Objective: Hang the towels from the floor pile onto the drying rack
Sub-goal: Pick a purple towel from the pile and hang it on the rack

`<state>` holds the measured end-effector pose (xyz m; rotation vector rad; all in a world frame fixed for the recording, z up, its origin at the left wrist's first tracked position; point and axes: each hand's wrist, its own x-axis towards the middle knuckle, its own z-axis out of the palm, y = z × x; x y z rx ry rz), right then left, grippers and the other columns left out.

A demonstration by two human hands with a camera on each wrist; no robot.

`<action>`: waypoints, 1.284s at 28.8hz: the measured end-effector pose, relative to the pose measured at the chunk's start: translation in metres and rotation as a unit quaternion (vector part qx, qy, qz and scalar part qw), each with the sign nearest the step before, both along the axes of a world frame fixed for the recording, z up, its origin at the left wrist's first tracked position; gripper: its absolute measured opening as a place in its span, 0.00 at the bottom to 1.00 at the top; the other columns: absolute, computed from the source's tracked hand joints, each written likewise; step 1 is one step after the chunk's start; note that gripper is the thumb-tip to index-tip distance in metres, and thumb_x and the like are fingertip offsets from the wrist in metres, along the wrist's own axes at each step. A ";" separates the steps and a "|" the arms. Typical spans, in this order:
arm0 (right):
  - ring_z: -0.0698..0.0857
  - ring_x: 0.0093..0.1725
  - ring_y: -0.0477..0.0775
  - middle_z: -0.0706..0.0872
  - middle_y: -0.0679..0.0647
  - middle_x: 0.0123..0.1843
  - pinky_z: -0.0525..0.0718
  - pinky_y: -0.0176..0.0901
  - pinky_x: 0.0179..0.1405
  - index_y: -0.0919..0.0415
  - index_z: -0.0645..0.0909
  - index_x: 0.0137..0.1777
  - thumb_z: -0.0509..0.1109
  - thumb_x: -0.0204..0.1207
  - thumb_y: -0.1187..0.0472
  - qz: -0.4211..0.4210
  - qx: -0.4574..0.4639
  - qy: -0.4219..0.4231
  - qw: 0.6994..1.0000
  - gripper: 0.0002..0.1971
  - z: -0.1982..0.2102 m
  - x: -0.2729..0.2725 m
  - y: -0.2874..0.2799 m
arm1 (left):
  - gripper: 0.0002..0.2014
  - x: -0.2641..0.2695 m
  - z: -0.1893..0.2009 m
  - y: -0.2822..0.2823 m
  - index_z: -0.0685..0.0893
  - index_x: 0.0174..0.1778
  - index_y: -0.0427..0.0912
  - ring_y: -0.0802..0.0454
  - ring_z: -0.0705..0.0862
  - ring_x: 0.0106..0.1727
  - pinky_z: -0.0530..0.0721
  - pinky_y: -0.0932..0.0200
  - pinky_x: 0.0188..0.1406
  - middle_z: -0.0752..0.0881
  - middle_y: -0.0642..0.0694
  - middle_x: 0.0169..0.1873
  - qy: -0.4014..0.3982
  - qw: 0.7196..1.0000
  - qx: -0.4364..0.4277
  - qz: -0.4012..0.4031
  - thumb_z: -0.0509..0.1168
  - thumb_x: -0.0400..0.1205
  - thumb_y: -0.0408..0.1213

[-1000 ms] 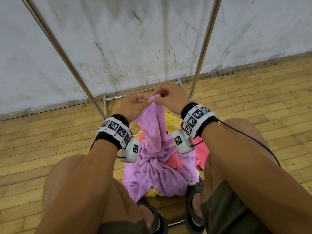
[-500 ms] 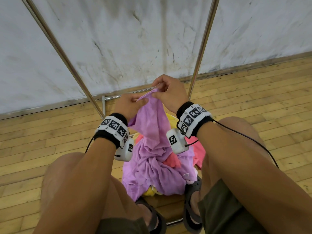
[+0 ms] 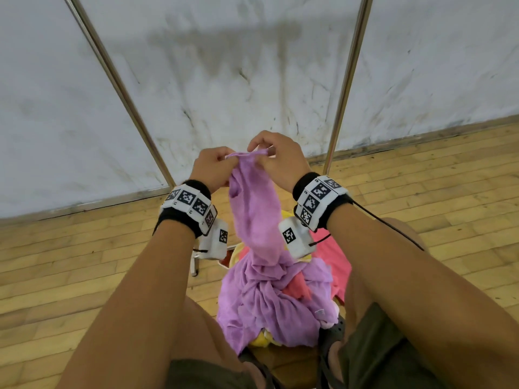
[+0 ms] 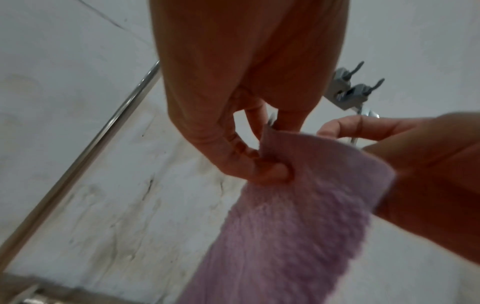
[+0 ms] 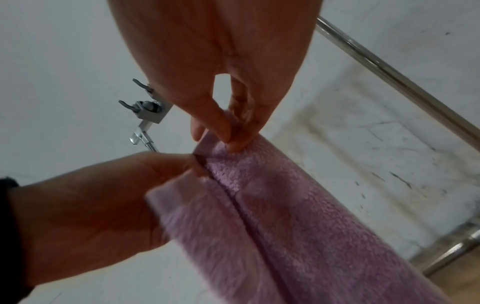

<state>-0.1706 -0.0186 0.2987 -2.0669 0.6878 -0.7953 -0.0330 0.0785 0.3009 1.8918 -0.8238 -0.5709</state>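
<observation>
Fingers of left hand [image 3: 214, 167], right hand [image 3: 276, 161] pinch purple towel [image 3: 254, 214] edge.

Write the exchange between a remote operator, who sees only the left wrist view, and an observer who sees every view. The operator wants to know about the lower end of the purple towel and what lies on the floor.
Operator: I see both hands pinching the towel's top edge. Does its lower end hang free?
Observer: No. In the head view the purple towel runs down into the floor pile and lies bunched there.
Operator: What else is in that pile?
Observer: A pink towel on its right side and a yellow towel showing beneath the purple folds.
</observation>
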 end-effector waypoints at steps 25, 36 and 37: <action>0.79 0.35 0.50 0.88 0.57 0.35 0.78 0.38 0.33 0.61 0.90 0.37 0.78 0.71 0.59 0.061 -0.159 0.092 0.981 0.05 0.263 0.027 -0.023 | 0.09 0.032 0.264 -0.019 0.88 0.34 0.41 0.51 0.81 0.39 0.83 0.58 0.36 0.83 0.47 0.32 -0.085 0.993 -0.079 0.023 0.64 0.78 0.30; 0.90 0.48 0.64 0.92 0.59 0.41 0.89 0.63 0.54 0.57 0.91 0.39 0.82 0.67 0.61 0.079 -0.045 -0.079 0.993 0.03 0.286 0.046 -0.038 | 0.11 0.034 0.294 -0.030 0.80 0.37 0.41 0.43 0.82 0.48 0.85 0.51 0.40 0.83 0.37 0.47 -0.027 0.989 -0.144 0.032 0.55 0.81 0.29; 0.90 0.49 0.65 0.92 0.61 0.43 0.89 0.63 0.54 0.58 0.90 0.40 0.82 0.68 0.62 0.082 -0.034 -0.085 0.992 0.03 0.287 0.047 -0.038 | 0.11 0.034 0.295 -0.030 0.80 0.37 0.41 0.43 0.82 0.48 0.86 0.49 0.43 0.83 0.37 0.47 -0.039 0.989 -0.137 0.029 0.55 0.81 0.29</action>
